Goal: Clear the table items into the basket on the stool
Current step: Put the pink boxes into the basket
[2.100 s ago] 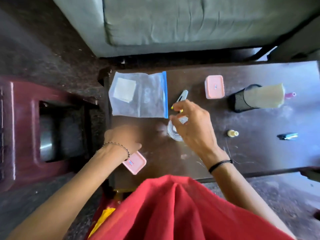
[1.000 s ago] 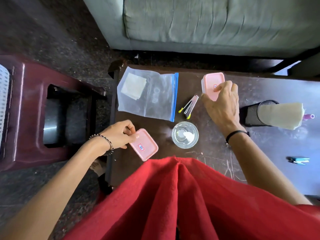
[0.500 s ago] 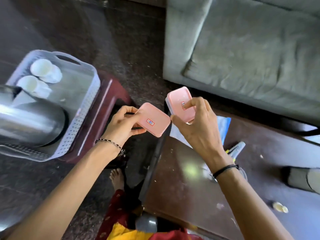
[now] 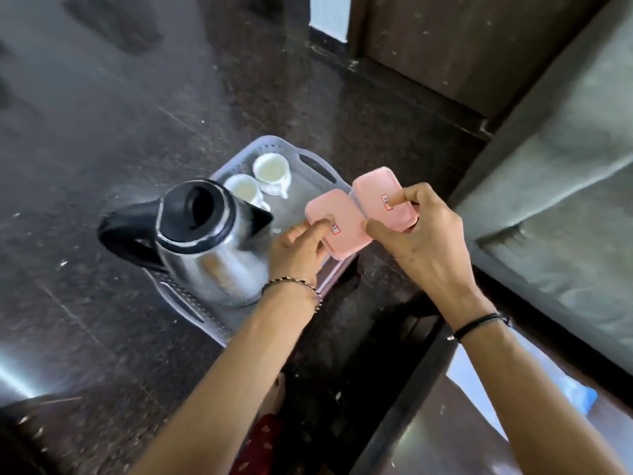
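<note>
Basket [image 4: 310, 158] (kettle [image 4: 212, 245] and two cups [image 4: 270, 171] inside) sits below both hands: left hand [image 4: 301, 250] pinches one pink box [image 4: 337, 222], right hand [image 4: 424, 241] grips another pink box [image 4: 375, 197] just beside it.

1. The kettle [image 4: 209, 241] fills the basket [image 4: 310, 166] just left of the left hand's fingers [image 4: 308, 234], blocking that side.
2. Two white cups [image 4: 270, 171] stand beyond the fingertips at the far end, close to the kettle's spout.
3. A bare strip of basket floor lies directly under both pink boxes [image 4: 337, 228], between kettle and near rim.
4. Right of the right hand's fingers [image 4: 400, 197], open floor separates basket from sofa [image 4: 555, 207].
</note>
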